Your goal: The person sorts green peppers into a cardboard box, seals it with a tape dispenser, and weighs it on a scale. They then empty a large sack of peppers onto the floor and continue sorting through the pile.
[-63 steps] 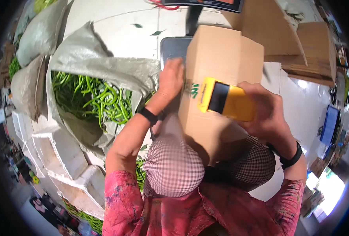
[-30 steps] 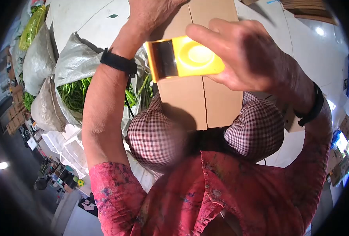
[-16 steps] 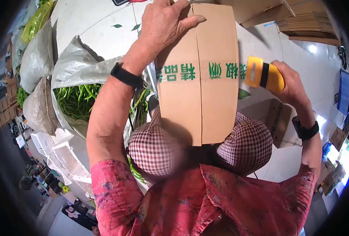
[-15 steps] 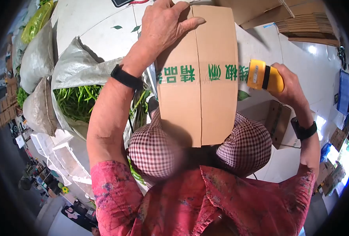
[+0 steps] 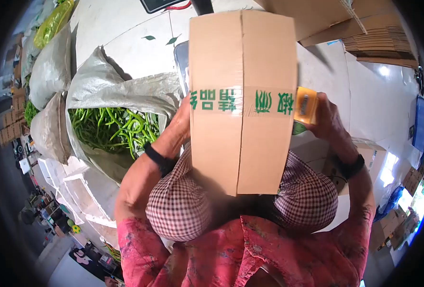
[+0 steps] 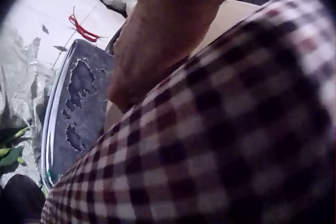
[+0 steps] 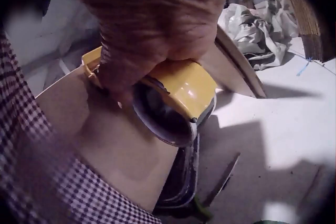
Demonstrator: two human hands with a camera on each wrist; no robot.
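A closed cardboard box stands between the person's checked knees, flaps meeting along a middle seam. Across the seam runs clear tape with green printed characters. The left hand is against the box's left side, its fingers hidden behind the box; the left wrist view shows only the back of this hand. At the right side, the right hand grips a yellow tape dispenser. In the right wrist view the dispenser lies along the box wall, a roll inside it.
A dark scale platform with worn patches is beside the box. An open sack of green chillies stands on the left, with fuller sacks behind. White foam boxes lie lower left. Flattened cardboard is stacked at the upper right.
The left hand has gone from the box's top to its left side. The right hand has brought the tape dispenser over the top, out to the right, then against the right side.
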